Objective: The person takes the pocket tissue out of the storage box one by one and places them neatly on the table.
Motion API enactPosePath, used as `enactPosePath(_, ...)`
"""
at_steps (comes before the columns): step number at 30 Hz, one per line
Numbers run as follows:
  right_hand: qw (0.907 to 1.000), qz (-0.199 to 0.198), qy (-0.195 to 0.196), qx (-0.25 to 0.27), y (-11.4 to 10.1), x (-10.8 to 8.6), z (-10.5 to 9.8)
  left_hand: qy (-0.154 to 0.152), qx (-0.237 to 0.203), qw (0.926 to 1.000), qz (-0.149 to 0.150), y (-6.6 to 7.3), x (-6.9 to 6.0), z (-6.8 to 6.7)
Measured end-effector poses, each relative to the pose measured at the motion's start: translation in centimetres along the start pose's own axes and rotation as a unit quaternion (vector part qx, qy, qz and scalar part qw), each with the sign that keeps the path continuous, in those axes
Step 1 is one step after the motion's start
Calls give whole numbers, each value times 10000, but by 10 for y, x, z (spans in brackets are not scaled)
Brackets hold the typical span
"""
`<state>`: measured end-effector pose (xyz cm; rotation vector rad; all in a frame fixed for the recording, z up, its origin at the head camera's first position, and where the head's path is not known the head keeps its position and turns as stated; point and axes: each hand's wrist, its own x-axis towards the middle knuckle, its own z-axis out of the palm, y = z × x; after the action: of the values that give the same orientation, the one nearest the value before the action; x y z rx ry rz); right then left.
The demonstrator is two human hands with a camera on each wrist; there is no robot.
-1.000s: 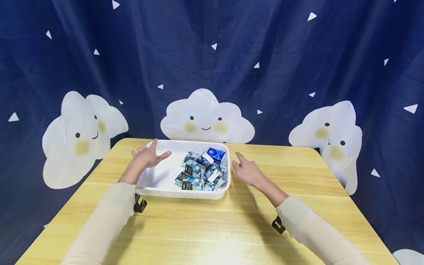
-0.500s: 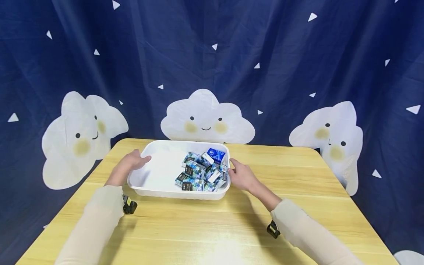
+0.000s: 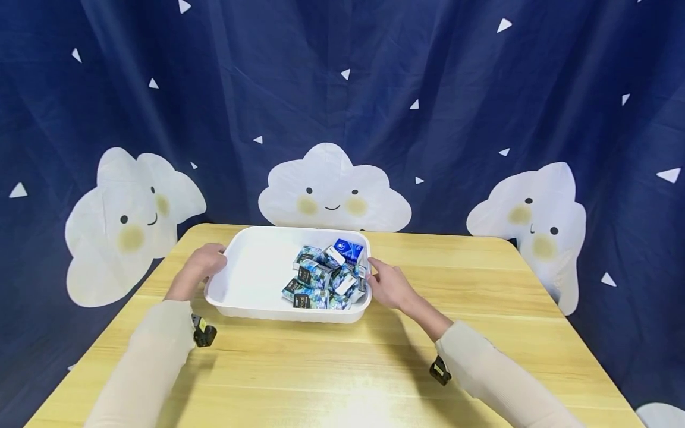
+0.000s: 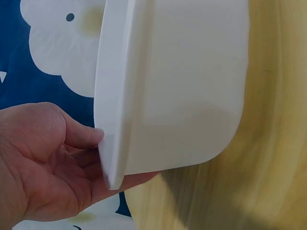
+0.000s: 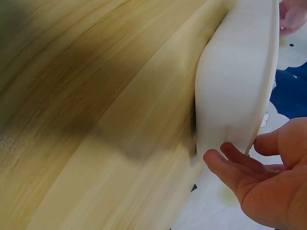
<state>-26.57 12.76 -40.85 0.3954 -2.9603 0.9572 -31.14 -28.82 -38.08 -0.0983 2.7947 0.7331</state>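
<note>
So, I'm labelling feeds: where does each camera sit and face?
Head: head-worn, facing forward and down at the white tray; sleeves, left hand, right hand show.
Left wrist: worn there, facing tray wall; left hand shows.
Right wrist: worn there, facing wooden table and tray; right hand shows, left hand beyond.
Wrist views share tray and table.

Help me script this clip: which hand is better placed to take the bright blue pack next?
Probably the right hand: it holds the white tray near the blue pack; the left hand grips the opposite end.
</note>
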Motion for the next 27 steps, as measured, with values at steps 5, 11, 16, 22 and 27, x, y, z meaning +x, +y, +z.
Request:
enactPosePath(5,10000,-6,-54,10,0,1,-1,-153,-90,9998,-53,-2,-1,-3)
enactPosePath(11,9999,52,-122,-29,0,1,-1,-307,-420,9981,-318,-8,6,-3)
enactPosePath(16,9998,81,-196,-41,0,2,0,-348,-562,9966,-498,-14,13,-1)
enactPosePath(22,9996,186,-186,-53,-1,2,-1,-407,-606,9958,-545,-16,19,-1)
enactPosePath(27,9996,195,-148,-108,-2,2,-1,-365,-621,9961,-518,-14,19,-1)
